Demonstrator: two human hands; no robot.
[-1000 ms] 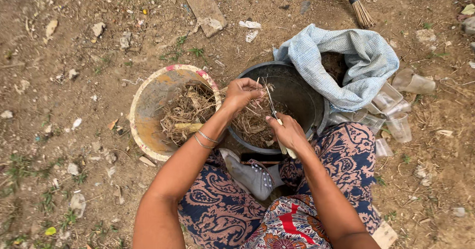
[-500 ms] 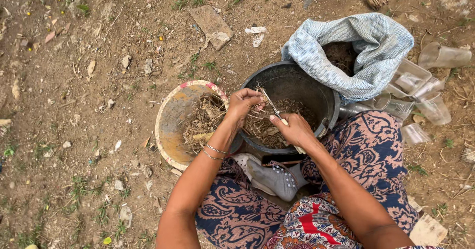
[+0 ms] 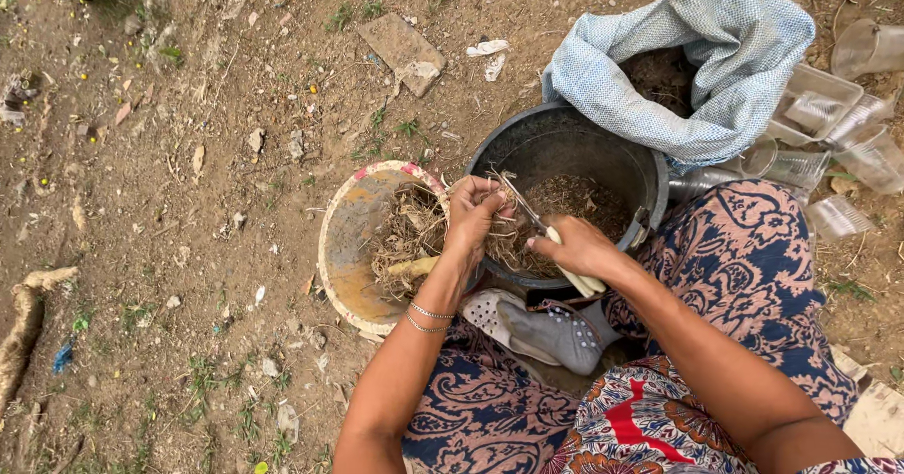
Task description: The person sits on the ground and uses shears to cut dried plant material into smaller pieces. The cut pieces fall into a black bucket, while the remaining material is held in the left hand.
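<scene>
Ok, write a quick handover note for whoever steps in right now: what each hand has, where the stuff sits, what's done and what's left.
Left hand: pinching a clump of dry roots above the black bucket.
Right hand: closed on pale-handled scissors, blades at the clump.
Things: black bucket in front of the knees, trimmings already in its bottom. Pale basin to its left holds more tangled roots. Blue cloth sack behind the bucket, open, dark material inside. Clear plastic cups at far right.
Done: some cut material lies in the bucket.
Left: the clump in hand is uncut; roots remain in the basin.
</scene>
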